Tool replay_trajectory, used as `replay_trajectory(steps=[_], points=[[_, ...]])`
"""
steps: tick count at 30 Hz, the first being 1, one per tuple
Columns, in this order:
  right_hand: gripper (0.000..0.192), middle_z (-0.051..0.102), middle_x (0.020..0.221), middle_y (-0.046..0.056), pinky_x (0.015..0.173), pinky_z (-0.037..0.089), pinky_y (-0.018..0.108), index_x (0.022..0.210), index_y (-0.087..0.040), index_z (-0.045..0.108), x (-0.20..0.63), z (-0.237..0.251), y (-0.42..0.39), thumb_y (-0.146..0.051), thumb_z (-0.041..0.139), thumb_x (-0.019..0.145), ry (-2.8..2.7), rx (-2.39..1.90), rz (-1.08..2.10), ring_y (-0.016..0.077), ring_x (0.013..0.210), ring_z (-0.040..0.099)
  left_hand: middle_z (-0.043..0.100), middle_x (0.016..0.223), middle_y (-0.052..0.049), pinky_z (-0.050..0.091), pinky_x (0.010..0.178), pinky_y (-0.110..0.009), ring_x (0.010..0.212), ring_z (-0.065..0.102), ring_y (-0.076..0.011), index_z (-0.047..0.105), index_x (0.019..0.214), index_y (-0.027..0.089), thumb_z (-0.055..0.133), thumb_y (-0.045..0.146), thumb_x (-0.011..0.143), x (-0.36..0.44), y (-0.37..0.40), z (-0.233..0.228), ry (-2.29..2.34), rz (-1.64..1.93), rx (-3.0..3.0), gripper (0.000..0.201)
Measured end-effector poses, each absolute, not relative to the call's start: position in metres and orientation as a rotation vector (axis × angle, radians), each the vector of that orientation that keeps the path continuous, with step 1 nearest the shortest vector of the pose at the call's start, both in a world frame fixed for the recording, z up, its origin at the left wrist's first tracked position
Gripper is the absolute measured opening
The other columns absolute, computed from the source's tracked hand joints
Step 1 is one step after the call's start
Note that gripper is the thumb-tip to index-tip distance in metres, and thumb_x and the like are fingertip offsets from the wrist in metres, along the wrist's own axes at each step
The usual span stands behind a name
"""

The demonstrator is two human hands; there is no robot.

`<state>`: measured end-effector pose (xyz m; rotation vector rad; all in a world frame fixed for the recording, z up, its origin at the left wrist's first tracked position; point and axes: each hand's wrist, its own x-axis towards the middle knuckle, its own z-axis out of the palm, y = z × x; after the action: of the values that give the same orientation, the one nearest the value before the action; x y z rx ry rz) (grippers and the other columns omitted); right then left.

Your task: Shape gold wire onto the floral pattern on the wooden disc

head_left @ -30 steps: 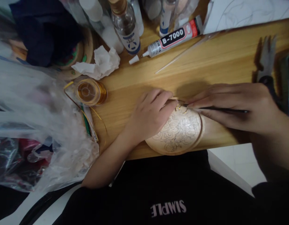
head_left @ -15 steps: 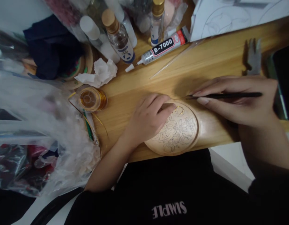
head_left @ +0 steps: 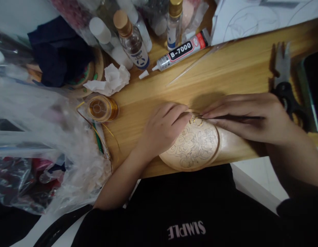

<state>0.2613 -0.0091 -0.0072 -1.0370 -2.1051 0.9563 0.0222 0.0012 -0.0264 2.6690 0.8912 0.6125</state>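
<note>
Returned right hand (head_left: 249,118) fingers press tweezers (head_left: 233,117) onto gold wire (head_left: 195,119).

My light wooden table (head_left: 233,73) carries a round engraved wooden disc (head_left: 197,147) at lower centre, a gold wire spool (head_left: 101,108) left, a B-7000 glue tube (head_left: 182,50) above.

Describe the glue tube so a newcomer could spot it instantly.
Start at the wooden table and look to its far edge, where bottles cluster. The glue tube lies flat just right of them; unlike the upright bottles, it reads "B-7000" on a black label, with a red end.
</note>
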Motion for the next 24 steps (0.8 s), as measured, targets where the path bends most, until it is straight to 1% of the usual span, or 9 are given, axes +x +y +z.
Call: replay_trajectory(steps=[4,6,9,12,18,24], points=[[0.015,0.074,0.095,0.009,0.077,0.057,0.027,0.098,-0.014,0.071,0.2608,-0.0063,-0.0083,-0.016,0.068,0.084,-2.124,-1.015,0.947,0.0158,0.088,0.071,0.067,0.108,-0.008,0.052,0.085,-0.035,0.099,0.058,-0.0203,0.06,0.111,0.013,0.042,0.013,0.098,0.0212,0.0011,-0.0248,0.947,0.632,2.664,0.022],[0.016,0.074,0.097,0.008,0.079,0.057,0.027,0.1,-0.016,0.07,0.2612,-0.006,-0.0078,-0.015,0.067,0.084,-2.135,-0.997,0.941,0.0155,0.09,0.071,0.067,0.104,-0.01,0.052,0.081,-0.037,0.095,0.058,-0.0214,0.06,0.111,0.011,0.042,0.011,0.094,0.0194,0.0015,-0.023,0.998,0.632,2.636,0.025],[0.018,0.074,0.099,0.005,0.08,0.058,0.029,0.102,-0.021,0.07,0.2625,-0.0056,-0.0073,-0.017,0.067,0.085,-2.16,-0.999,0.933,0.0153,0.091,0.071,0.065,0.097,-0.01,0.051,0.076,-0.037,0.089,0.057,-0.0218,0.061,0.105,0.011,0.044,0.008,0.086,0.0159,0.0025,-0.0224,1.059,0.622,2.607,0.025],[0.017,0.074,0.099,0.003,0.079,0.059,0.029,0.102,-0.023,0.069,0.2632,-0.0046,-0.0069,-0.018,0.066,0.086,-2.184,-1.009,0.916,0.015,0.091,0.071,0.064,0.098,-0.008,0.049,0.077,-0.036,0.09,0.056,-0.0208,0.061,0.106,0.012,0.044,0.007,0.084,0.0136,0.0034,-0.0242,1.074,0.569,2.598,0.029],[0.019,0.075,0.099,0.004,0.079,0.059,0.028,0.102,-0.021,0.07,0.2625,-0.0011,-0.0062,-0.015,0.066,0.085,-2.199,-0.978,0.903,0.0152,0.092,0.071,0.065,0.103,-0.007,0.048,0.082,-0.035,0.095,0.055,-0.0203,0.06,0.114,0.013,0.038,0.011,0.096,0.0148,0.0037,-0.0271,1.039,0.565,2.65,0.028],[0.019,0.074,0.099,0.005,0.079,0.058,0.029,0.102,-0.021,0.07,0.2623,-0.0012,-0.0091,-0.015,0.065,0.085,-2.222,-0.988,0.886,0.0164,0.091,0.071,0.067,0.108,-0.004,0.046,0.083,-0.034,0.096,0.055,-0.0191,0.059,0.115,0.016,0.038,0.014,0.1,0.0164,0.0035,-0.0291,1.057,0.594,2.667,0.026]])
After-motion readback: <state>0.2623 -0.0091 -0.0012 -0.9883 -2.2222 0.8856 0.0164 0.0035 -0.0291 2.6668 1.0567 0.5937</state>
